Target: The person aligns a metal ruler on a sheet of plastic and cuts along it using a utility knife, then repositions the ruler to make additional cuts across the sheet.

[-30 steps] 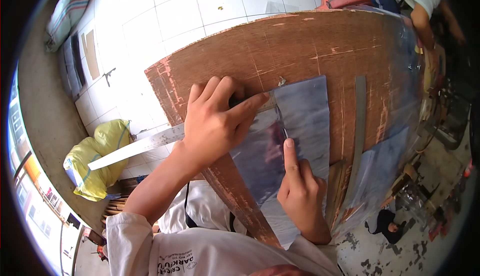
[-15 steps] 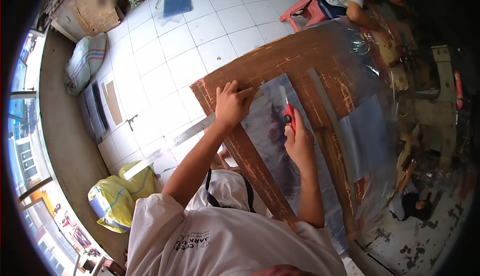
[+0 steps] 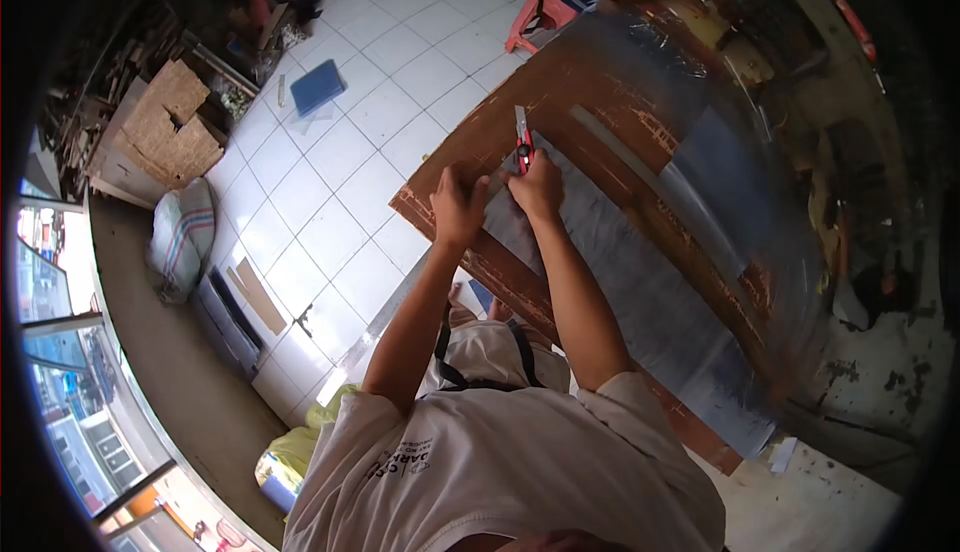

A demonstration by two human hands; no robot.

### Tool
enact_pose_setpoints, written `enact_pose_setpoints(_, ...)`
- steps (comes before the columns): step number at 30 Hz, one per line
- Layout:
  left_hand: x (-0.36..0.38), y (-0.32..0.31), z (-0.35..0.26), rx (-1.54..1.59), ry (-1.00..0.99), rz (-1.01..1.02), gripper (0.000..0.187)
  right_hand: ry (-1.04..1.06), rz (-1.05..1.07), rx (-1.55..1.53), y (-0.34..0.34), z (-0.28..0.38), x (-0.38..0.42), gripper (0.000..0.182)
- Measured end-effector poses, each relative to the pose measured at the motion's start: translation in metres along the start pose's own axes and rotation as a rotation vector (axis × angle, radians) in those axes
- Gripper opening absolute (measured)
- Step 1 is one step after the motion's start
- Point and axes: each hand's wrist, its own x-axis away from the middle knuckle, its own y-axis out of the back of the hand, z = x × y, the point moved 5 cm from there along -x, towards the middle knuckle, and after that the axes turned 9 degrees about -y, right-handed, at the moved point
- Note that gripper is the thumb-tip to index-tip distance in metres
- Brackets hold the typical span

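The person is leaning over a big brown wooden board (image 3: 620, 72). A long grey sheet (image 3: 640, 282) is lying flat on the board, running from the near edge up toward the far left corner.

The right hand (image 3: 538, 187) is closing around a red cutter knife (image 3: 522, 144). The knife is pointing away from the person, with its thin blade sticking out past the far end of the sheet. The hand is resting on the far end of the sheet.

The left hand (image 3: 457, 204) is pressing down on a long metal ruler (image 3: 375, 327), just beside the right hand, near the left edge of the board. Its fingers are curling over the ruler, so it is holding it flat rather than lying open. The ruler is sticking out past the left edge of the board, over the white floor tiles.

A grey metal strip (image 3: 640, 174) is lying on the board to the right of the sheet, well apart from the hands.

Another person is sitting on a red stool (image 3: 530, 7) past the far edge of the board.
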Motion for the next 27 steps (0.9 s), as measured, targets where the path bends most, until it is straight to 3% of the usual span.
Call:
enact_pose_setpoints(1, 0.002, 0.016, 0.001, 0.189, 0.039, -0.079, 0.032, -0.018, 0.009, 0.015, 0.003, 0.002, 0.001, 0.051)
enact_pose_setpoints(2, 0.011, 0.041, 0.003, 0.069, 0.055, -0.005, 0.033, -0.044, 0.007, -0.003, -0.001, 0.000, 0.000, 0.050)
enact_pose_setpoints(3, 0.026, 0.063, 0.012, 0.165, 0.114, 0.024, 0.036, -0.065, -0.008, -0.043, -0.005, -0.004, -0.001, 0.053)
enact_pose_setpoints(4, 0.043, 0.087, 0.022, 0.105, -0.022, 0.077, 0.040, -0.085, -0.030, -0.044, -0.005, -0.005, 0.000, 0.053)
enact_pose_setpoints(5, 0.065, 0.106, 0.048, -0.076, 0.057, 0.189, 0.043, -0.080, -0.037, -0.069, -0.004, -0.006, 0.002, 0.055)
enact_pose_setpoints(7, 0.106, 0.123, 0.089, 0.142, 0.214, 0.483, 0.040, -0.081, -0.043, -0.126, -0.004, -0.009, 0.004, 0.057)
enact_pose_setpoints(9, 0.138, 0.109, 0.109, 0.625, 0.552, 0.690, 0.031, -0.072, -0.067, -0.118, -0.009, -0.012, 0.002, 0.054)
enact_pose_setpoints(12, 0.135, 0.109, 0.097, 0.684, 0.676, 0.845, 0.015, -0.025, -0.120, -0.068, -0.011, -0.012, 0.003, 0.055)
enact_pose_setpoints(16, 0.118, 0.127, 0.096, 0.605, 0.550, 0.907, 0.008, 0.093, -0.164, -0.247, 0.011, -0.025, 0.030, 0.051)
enact_pose_setpoints(18, 0.106, 0.141, 0.107, 0.549, 0.441, 0.910, 0.011, 0.096, 0.014, -0.883, 0.027, -0.042, 0.069, 0.042)
enact_pose_setpoints(20, 0.090, 0.156, 0.103, 0.542, 0.387, 0.895, 0.012, 0.126, -0.096, -1.165, 0.046, -0.066, 0.124, 0.028)
enact_pose_setpoints(24, 0.058, 0.168, 0.058, 0.569, 0.154, 0.902, 0.013, -0.092, -0.039, -1.469, 0.031, -0.161, 0.218, 0.040)
enact_pose_setpoints(26, 0.049, 0.164, 0.029, 0.599, 0.012, 0.882, 0.015, -0.205, -0.051, -1.242, 0.055, -0.192, 0.279, 0.031)
enact_pose_setpoints(27, 0.046, 0.163, 0.007, 0.587, -0.043, 0.855, 0.016, -0.249, -0.125, -1.297, 0.046, -0.216, 0.301, 0.028)
